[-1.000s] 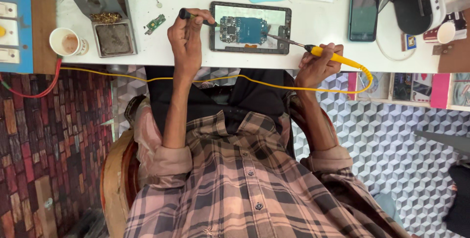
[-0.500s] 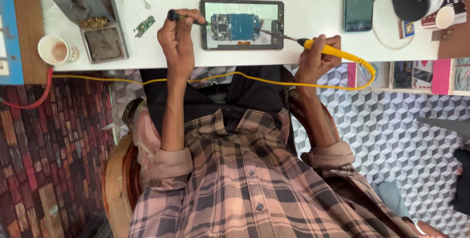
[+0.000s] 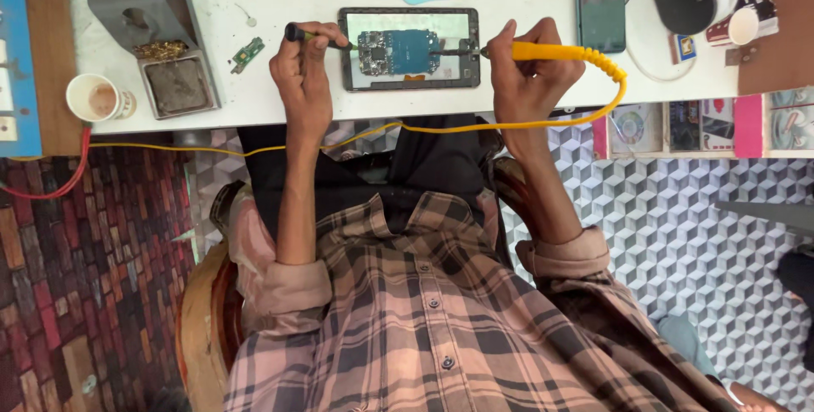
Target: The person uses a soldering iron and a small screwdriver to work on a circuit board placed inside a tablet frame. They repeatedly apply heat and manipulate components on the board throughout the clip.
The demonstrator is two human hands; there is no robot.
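**Both hands on tools over the opened tablet**

Down at the counter (image 3: 526, 47) edge, the tablet (image 3: 410, 47) lies flat with its back off and the blue board (image 3: 400, 51) bare in the middle. The left hand (image 3: 303, 81) is clamped on a dark probe (image 3: 307, 36), its tip pointing in at the board's left side. The right hand (image 3: 524, 73) grips the yellow iron (image 3: 555, 52) close to the front, tip (image 3: 458, 52) reaching the board's right edge; whether it actually touches is too small to tell. The two hands sit apart, one on each side of the tablet.

That board looks light, thin and fragile, so it is best held by its edges, while the tablet frame looks stiff enough to take by its long sides. The iron is gripped on its ribbed handle, well back from the metal.

The yellow cord (image 3: 254, 150) loops off the counter and across the lap. To the left sit the iron stand (image 3: 144, 13) with brass wool, a tray (image 3: 180, 86), a paper cup (image 3: 95, 97) and a small green board (image 3: 247, 54). A phone (image 3: 601, 1) lies to the right.
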